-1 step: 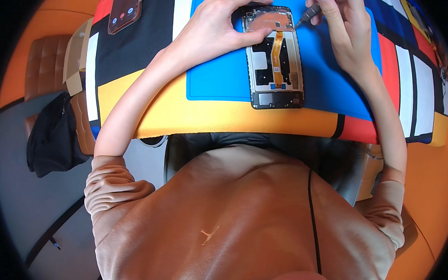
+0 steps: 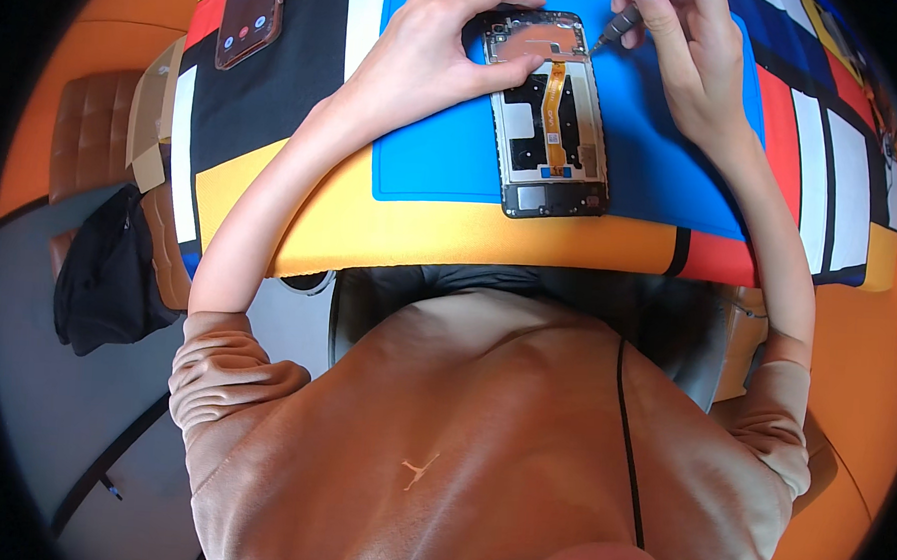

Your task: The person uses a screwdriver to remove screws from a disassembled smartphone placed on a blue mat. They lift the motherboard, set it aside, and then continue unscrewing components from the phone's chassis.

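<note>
An opened smartphone lies on a blue mat, its back cover off. Down its middle runs an orange flex cable, and a copper-coloured plate covers the upper part. My left hand grips the phone's upper left, thumb pressed on its inside and fingers at the far edge. From the right, my right hand pinches a slim dark grey screwdriver-like tool. Its thin tip is at the phone's upper right edge; contact is too small to tell.
Another phone, its screen lit, lies at the far left on the colour-blocked tablecloth. A brown padded seat, a cardboard box and a black cloth item are left of the table. Cables lie at the far right.
The tool's tip has shifted very slightly left at the phone's edge. My left hand and the opened phone stay put.
</note>
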The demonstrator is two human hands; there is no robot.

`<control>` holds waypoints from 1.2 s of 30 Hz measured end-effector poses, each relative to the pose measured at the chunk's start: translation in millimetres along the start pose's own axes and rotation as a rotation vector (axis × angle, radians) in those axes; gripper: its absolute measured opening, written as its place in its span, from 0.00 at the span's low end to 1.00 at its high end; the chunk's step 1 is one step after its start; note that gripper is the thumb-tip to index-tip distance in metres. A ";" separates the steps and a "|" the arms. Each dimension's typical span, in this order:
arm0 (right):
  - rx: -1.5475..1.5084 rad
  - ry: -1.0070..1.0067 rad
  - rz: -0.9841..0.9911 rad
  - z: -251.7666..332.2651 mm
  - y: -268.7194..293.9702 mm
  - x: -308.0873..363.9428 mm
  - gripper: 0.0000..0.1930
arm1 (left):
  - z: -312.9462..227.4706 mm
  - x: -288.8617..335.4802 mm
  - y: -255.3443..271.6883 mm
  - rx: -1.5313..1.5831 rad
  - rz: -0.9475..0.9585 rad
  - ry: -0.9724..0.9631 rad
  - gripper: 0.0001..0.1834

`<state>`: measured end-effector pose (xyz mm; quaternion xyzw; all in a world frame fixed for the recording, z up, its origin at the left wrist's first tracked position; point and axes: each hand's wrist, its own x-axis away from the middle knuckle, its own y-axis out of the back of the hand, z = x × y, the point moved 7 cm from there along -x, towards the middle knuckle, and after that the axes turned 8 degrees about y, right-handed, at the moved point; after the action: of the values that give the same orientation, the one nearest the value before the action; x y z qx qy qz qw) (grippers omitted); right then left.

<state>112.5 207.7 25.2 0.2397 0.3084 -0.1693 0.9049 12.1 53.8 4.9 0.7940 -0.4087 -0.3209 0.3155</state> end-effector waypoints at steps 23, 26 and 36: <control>0.242 0.374 0.079 22.3 -4.5 -3.1 0.11 | 4.3 1.4 0.0 -0.008 0.003 0.010 0.25; 0.274 0.359 0.075 22.8 -4.8 -4.0 0.11 | 4.7 1.4 -0.4 -0.007 -0.010 -0.004 0.25; 0.338 0.428 0.160 29.8 -6.8 -9.0 0.13 | 1.8 0.5 1.0 0.014 0.003 -0.014 0.25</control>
<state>116.9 187.4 49.4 0.4411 0.4398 -0.0918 0.7769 10.5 52.4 4.4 0.7932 -0.4145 -0.3231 0.3076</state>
